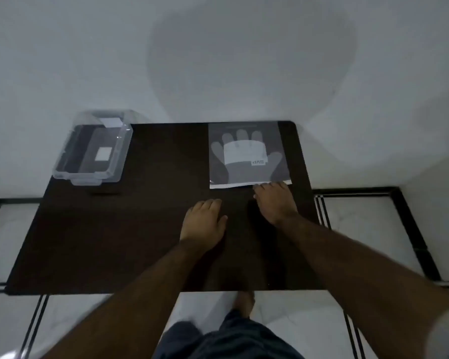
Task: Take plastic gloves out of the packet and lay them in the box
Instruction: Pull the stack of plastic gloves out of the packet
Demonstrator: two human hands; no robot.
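Note:
A flat clear packet of plastic gloves (248,154), printed with a glove outline and a white label, lies at the far right of the dark table (145,229). My right hand (275,200) lies palm down just in front of it, fingertips touching the packet's near right edge. My left hand (205,221) rests flat on the table a little to the left, fingers together, holding nothing. A clear plastic box (92,149) without a lid stands at the far left corner, with only a white label showing inside.
The table stands against a pale wall (218,60). Its near edge runs just in front of my legs. A tiled floor with dark lines (373,229) shows on both sides and below.

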